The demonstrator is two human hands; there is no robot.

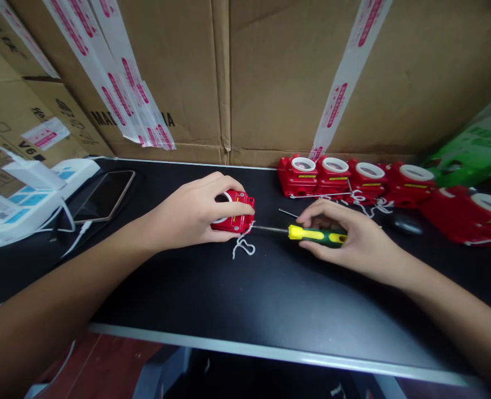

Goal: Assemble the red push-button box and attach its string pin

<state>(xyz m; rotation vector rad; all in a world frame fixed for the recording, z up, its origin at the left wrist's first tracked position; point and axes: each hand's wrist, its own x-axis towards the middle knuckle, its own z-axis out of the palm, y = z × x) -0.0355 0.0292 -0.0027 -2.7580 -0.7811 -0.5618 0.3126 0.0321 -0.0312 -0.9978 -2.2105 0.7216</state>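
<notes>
Left hand [201,208] grasps red case [239,223] near middle of black table [229,302], fingers across its top. White string [239,241] trails from case's near right corner. Right hand [356,235] grips yellow-and-green screwdriver [318,236], shaft pointing left at that corner. Thin metal rod [289,213] shows at right fingertips; whether held too, cannot tell. Other red cases [332,184] stand in row beyond right hand. Phone [106,195] lies far left, beside power strip [40,198].

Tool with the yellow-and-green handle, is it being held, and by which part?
Yes, the right hand holds the tool by its handle.
</notes>
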